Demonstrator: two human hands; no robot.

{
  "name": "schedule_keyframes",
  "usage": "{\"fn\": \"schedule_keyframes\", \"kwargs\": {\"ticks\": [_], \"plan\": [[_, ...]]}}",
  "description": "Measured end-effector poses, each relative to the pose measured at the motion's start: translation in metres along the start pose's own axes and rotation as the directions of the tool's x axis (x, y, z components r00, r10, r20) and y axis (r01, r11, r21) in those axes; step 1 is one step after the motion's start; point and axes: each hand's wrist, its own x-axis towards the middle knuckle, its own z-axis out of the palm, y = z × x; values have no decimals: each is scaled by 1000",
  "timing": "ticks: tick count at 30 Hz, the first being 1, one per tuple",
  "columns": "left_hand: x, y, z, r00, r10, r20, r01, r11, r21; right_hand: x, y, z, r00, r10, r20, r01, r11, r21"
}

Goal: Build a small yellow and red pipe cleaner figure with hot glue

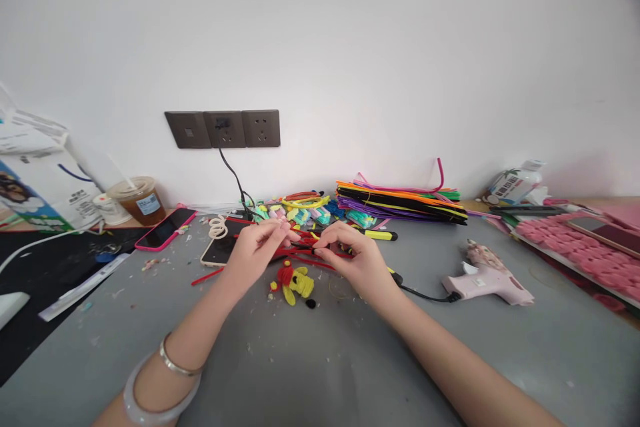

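My left hand (256, 248) and my right hand (353, 259) meet over a loose bunch of red pipe cleaners (306, 252) on the grey table (310, 353). Both hands have their fingers pinched on a red pipe cleaner stretched between them. Just below the hands lies a small yellow and red pipe-cleaner figure (295, 281) with a tiny black piece (311, 303) beside it. My left wrist wears two bangles.
A pink glue gun (487, 278) with a black cord lies right of my hands. Behind are a stack of coloured pipe cleaners (400, 200), small pastel pieces (300, 212), two phones (166, 228) (220, 248), a drink cup (137, 199), a wall socket (223, 129) and a pink tray (580, 255) at right.
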Motion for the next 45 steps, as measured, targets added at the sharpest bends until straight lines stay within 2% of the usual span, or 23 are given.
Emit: {"fn": "schedule_keyframes", "kwargs": {"ticks": [2,4,5,6,8,13,21,30,38,45], "plan": [[3,-7,-13,981,-101,165,94,994,50,-1,1,3,997,53,56,-51,998,-29],[5,-12,-23,915,-144,377,106,987,119,-2,1,7,992,78,100,-73,996,-53],[5,-13,-26,878,-169,448,108,981,158,-3,2,8,989,86,120,-80,995,-58],[5,-14,-28,845,-189,500,104,976,192,-4,2,9,985,96,142,-88,994,-61],[3,-15,-28,806,-215,552,92,966,243,-5,4,11,975,125,186,-114,991,-69],[0,-16,-20,771,-210,601,48,960,275,-8,11,15,957,159,241,-134,984,-119],[-3,-17,-14,793,-128,596,17,982,189,-9,9,18,950,155,272,-138,987,-81],[-1,-11,-14,768,-172,617,50,977,209,-9,13,19,948,157,277,-154,988,-33],[0,-13,-13,764,-179,620,52,975,217,-12,14,20,953,114,281,-103,993,-57],[1,-11,-15,727,-239,644,101,964,244,-9,16,15,944,149,294,-135,989,-65]]}}
